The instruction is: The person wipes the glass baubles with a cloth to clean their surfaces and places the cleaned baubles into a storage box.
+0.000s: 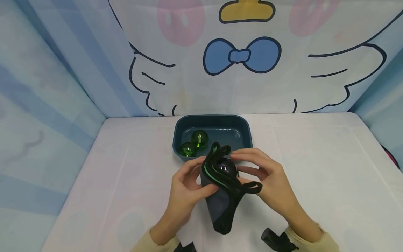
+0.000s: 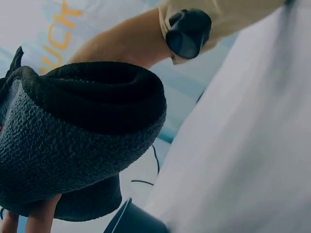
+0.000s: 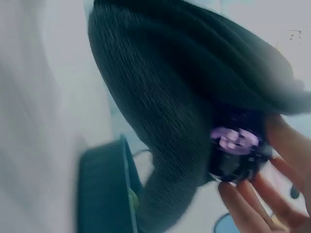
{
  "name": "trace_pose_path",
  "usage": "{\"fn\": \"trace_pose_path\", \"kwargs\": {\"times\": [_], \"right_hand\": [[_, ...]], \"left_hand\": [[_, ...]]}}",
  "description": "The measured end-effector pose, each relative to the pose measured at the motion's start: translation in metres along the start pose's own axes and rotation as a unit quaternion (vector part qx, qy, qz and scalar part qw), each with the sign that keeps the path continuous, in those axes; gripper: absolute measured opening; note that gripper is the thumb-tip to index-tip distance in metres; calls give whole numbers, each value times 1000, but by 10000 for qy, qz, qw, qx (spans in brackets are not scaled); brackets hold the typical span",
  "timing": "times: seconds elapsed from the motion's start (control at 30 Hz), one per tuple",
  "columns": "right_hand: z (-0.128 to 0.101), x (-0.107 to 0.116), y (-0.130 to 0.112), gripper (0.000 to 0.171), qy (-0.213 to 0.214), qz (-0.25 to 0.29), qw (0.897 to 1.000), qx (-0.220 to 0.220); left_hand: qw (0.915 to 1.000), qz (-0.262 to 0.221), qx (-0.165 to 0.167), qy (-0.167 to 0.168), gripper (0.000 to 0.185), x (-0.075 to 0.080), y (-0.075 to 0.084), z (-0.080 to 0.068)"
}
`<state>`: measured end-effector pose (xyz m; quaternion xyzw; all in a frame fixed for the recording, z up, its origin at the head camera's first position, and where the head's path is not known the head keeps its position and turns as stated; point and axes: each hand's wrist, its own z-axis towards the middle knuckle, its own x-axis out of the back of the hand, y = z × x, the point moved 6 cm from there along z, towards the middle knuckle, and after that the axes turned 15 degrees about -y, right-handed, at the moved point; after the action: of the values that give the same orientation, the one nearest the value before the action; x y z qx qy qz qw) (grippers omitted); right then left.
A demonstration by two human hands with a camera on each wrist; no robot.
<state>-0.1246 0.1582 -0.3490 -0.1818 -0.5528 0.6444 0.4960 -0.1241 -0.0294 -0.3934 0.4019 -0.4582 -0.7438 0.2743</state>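
White table, cartoon-print curtain hung behind it. Dark blue tray at the back centre of the table; two green glass balls sit touching in its left half.

Just in front of the tray, held above the table: a dark grey sock with black cuff and a green stripe, toe end pointing toward the person. A dark purple ball sits at the sock's open mouth, partly inside.

Left hand grips the sock's cuff from the left, thumb curled across the fabric. Right hand has fingers curled over the ball and the cuff's far edge; the right wrist view shows fingertips on the ball.
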Motion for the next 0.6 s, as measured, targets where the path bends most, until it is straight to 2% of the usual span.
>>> {"fn": "trace_pose_path", "kwargs": {"times": [0.13,0.23,0.33,0.43,0.53,0.6], "right_hand": [[-1,-2,-7,60,-318,-355,9982,377],[-1,-2,-9,63,-412,-682,9958,460],[-2,-1,-8,59,-396,-684,9960,420],[-1,2,-2,52,-472,-106,9987,178],[-2,5,8,43,-542,560,9957,-503],[-3,4,14,40,-527,814,9909,-938]], "left_hand": [[9998,-173,-50,2,62,0,-1,0],[9999,-132,-66,-19,63,0,0,0],[9999,-70,23,-72,61,-1,0,-1],[9998,-63,125,-118,57,-3,1,-1],[9996,-131,111,-209,55,-4,2,-1],[9995,-153,52,-278,55,-5,3,-2]]}}
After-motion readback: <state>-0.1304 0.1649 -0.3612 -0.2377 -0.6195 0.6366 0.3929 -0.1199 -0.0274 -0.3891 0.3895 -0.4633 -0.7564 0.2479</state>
